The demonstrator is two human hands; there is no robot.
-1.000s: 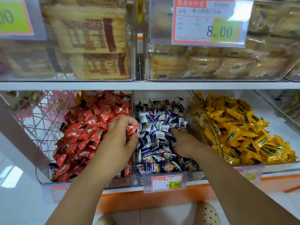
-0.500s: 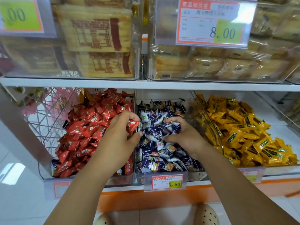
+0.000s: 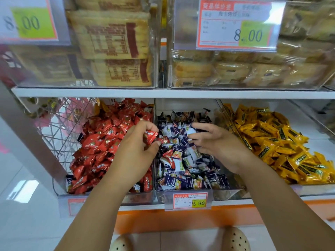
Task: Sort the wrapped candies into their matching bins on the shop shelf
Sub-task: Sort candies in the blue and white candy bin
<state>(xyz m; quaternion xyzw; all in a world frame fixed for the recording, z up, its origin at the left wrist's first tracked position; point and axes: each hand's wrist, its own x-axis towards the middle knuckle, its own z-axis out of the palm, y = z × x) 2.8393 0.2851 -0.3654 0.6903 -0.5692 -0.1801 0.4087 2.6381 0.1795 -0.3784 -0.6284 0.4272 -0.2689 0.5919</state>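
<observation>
left hand (image 3: 134,149): curled, thumb and fingers pinching a glossy red candy (image 3: 151,136) with a crinkled pillow-shaped wrapper, at the clear wall between red bin (image 3: 139,196) and middle bin (image 3: 228,193) | right hand (image 3: 217,144): fingers spread, loosely bent, holding nothing, over the blue-white candies (image 3: 181,171) | yellow candies (image 3: 272,142): flat shiny packs, heaped at right

Location type: retail shop, indicated by a white shelf board (image 3: 90,92) above clear bins (image 3: 232,194) of loose red wrapped candies (image 3: 101,142), blue-and-white wrapped candies (image 3: 183,165) and yellow wrapped candies (image 3: 272,138), an 8.00 price tag (image 3: 235,26), a 19.90 price tag (image 3: 188,201), and what appear to be bagged pastries (image 3: 235,69) above.
</observation>
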